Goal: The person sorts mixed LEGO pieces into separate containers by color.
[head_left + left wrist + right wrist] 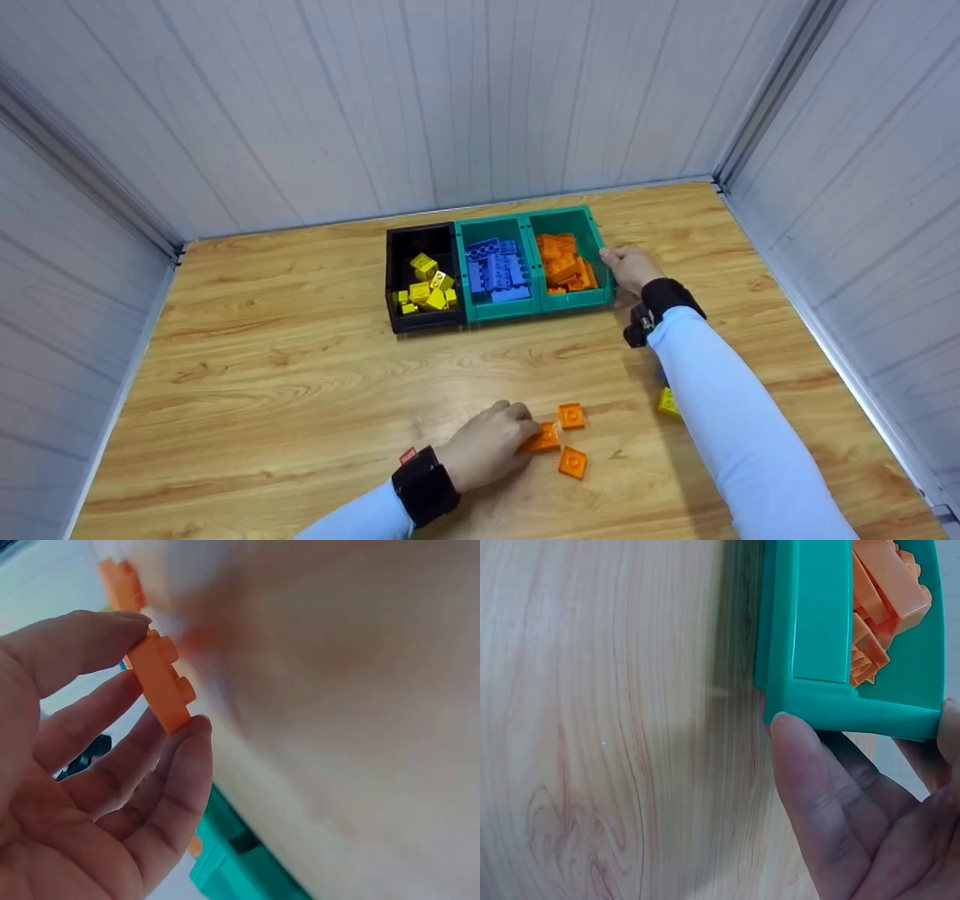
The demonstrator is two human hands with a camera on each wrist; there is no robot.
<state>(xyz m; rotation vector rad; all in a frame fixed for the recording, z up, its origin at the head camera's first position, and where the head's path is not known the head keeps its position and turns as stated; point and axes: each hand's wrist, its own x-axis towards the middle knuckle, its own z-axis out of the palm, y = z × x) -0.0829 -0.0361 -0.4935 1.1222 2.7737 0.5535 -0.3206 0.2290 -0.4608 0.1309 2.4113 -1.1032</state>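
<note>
An orange brick [161, 682] is pinched between the thumb and fingertips of my left hand [491, 444], low over the table. Close by on its right are two square orange pieces, one orange piece [571, 415] behind and another orange piece [573, 463] in front. My right hand [634, 268] grips the right-hand side of a green bin [576, 301]. In the right wrist view, one fingertip [795, 731] touches the bin's front corner; other fingers are partly hidden behind its edge. Orange bricks [892, 589] are piled inside.
A second green bin [499, 309] with blue bricks [496, 271] adjoins on the left, then a black bin [427, 321] with yellow bricks [431, 294]. A yellow brick [669, 403] lies beside the right sleeve, with something blue partly hidden behind it. Pale panel walls [450, 105] enclose the wooden table [285, 360].
</note>
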